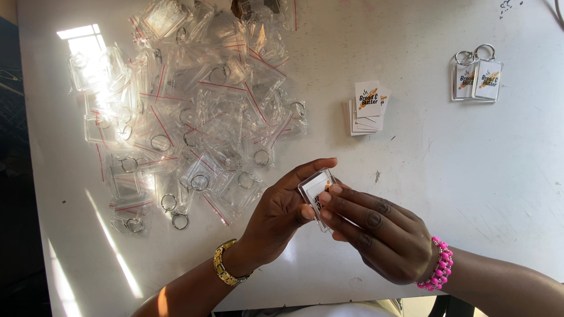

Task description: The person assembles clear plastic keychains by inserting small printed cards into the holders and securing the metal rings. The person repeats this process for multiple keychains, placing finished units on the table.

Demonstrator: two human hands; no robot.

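— What do my hands have?

— My left hand (276, 214) is curled around a clear keyring case (317, 196) with a white paper insert, low at the centre of the white table (470, 176). My right hand (382, 232) pinches its near edge, fingers (352, 199) pressed on the insert.

— And around them?

— A heap of bagged empty cases (194, 111) to the left, a stack of printed cards (367, 108) beyond, two finished keyrings (477, 76) far right.

Bright sunlight from left, glare on plastic bags (176, 111), perhaps overexposed
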